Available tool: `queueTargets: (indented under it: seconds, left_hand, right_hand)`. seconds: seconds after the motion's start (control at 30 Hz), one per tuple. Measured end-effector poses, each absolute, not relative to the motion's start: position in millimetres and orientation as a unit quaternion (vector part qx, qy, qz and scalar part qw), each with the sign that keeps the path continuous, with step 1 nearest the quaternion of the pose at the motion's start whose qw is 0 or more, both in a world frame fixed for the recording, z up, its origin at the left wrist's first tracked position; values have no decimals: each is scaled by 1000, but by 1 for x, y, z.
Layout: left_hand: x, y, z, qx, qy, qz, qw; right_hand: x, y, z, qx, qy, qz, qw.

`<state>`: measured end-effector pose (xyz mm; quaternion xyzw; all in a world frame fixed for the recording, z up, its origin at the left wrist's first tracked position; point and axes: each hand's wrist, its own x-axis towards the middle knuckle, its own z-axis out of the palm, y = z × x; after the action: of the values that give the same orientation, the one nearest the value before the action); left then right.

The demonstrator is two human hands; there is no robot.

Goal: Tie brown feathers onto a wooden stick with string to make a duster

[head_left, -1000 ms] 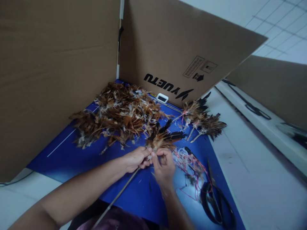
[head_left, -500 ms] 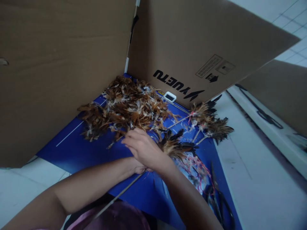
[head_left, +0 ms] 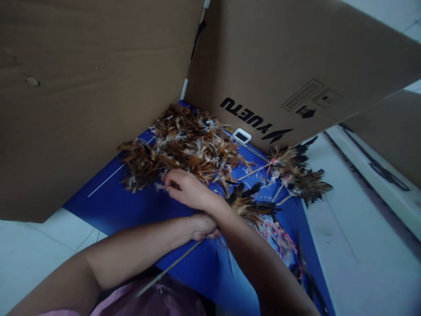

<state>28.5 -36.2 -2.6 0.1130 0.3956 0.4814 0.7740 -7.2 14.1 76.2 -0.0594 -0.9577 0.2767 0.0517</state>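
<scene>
Slim pale wooden stick [head_left: 167, 268] slants past near edge of blue tabletop [head_left: 128, 213], left hand [head_left: 204, 224] closed round it. Black-and-brown feather head [head_left: 251, 205] beyond, join hidden. Right hand [head_left: 184, 188] over left, fingers curled beside brown-and-white feather pile [head_left: 197, 151]; can't tell if holding anything. Slack left grip could loosen feathers; crossed forearm could crush feather head.

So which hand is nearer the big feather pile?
The right hand, at the near edge of the feather pile. The left hand is farther back, around the stick.
</scene>
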Motion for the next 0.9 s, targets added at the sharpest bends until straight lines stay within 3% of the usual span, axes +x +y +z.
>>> queueTargets:
  seconds: [0.13,0.23,0.57,0.9]
  left_hand:
    - [24,-32,8,163,424,401,795]
    - [20,-31,13,184,417,383,804]
    - [18,-31,10,233,374,400,804]
    - [21,-33,13,233,404,406,786]
  right_hand:
    - [21,25,102,-180,-848,476,146]
    - [57,33,119,-211,-810,526,151]
    - [160,43,105,-211,-905,370,3]
    - [159,33,94,-307,-895,322,23]
